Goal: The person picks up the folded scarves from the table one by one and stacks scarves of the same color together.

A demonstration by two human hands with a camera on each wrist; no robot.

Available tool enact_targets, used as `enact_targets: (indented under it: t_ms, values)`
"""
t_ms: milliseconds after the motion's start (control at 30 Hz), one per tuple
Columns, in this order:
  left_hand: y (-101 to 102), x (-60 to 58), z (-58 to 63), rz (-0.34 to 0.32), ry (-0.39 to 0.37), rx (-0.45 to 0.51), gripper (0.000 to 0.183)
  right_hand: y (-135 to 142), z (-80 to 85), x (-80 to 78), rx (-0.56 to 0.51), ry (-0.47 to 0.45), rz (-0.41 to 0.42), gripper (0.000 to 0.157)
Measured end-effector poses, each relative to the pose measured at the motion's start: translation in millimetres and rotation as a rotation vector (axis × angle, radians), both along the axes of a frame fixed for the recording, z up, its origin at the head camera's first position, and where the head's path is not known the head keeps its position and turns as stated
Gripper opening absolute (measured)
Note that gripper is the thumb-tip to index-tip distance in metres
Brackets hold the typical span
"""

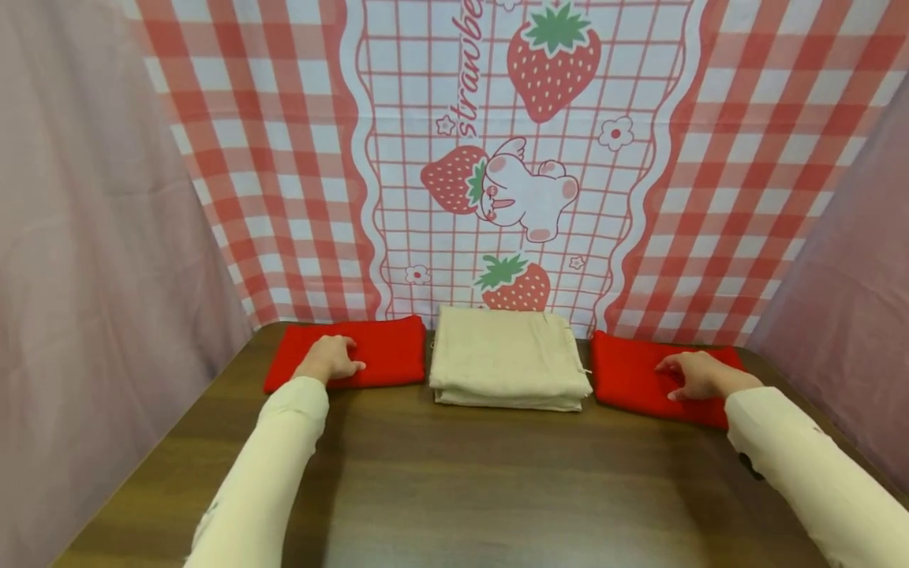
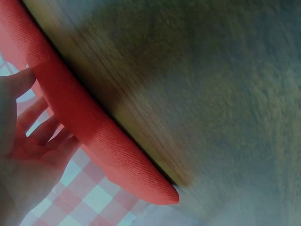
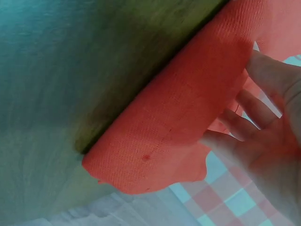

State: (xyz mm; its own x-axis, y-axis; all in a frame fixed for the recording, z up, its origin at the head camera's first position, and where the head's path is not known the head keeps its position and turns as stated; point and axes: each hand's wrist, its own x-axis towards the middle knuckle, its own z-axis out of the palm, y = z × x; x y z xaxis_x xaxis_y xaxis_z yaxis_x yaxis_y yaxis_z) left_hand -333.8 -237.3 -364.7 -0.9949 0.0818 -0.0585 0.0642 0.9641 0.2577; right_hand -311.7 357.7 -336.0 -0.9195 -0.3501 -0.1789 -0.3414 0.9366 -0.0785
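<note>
A folded red cloth (image 1: 387, 351) lies at the back left of the table, with my left hand (image 1: 328, 359) on its front part. In the left wrist view, the thumb and fingers (image 2: 47, 129) are spread apart and touch the knitted-looking red fabric. Another folded red cloth (image 1: 628, 379) is at the back right. My right hand (image 1: 699, 375) rests on it, its loosely bent fingers (image 3: 237, 125) against the fabric in the right wrist view. Between the two hands sits a thicker, folded cream cloth (image 1: 504, 355), untouched by either.
The brown wooden table (image 1: 511, 481) stretches in front of the cloths. Behind it hangs a red-and-white checked curtain (image 1: 298, 158) with strawberry prints. Plain pinkish drapes (image 1: 92, 237) close off both sides.
</note>
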Motion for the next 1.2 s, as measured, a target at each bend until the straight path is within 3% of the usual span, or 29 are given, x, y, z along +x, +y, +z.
enact_targets:
  t_ms: [400, 667, 967, 1200]
  values:
    - [-0.4, -2.5, 1.8, -0.016, 0.015, 0.003, 0.057, 0.8, 2.0, 17.8, -0.008, 0.056, 0.072, 0.05]
    - [-0.2, -0.8, 3.0, -0.003, -0.012, 0.018, 0.059, -1.2, 0.4, 25.0, -0.023, 0.025, 0.079, 0.051]
    - [-1.5, -2.1, 4.5, -0.02, -0.003, -0.001, 0.057, -0.8, -2.0, 32.4, -0.021, 0.074, 0.125, 0.048]
    - [-2.2, -3.8, 2.8, 0.005, -0.023, 0.027, 0.059, -2.4, -2.6, 37.1, -0.031, 0.065, 0.119, 0.047]
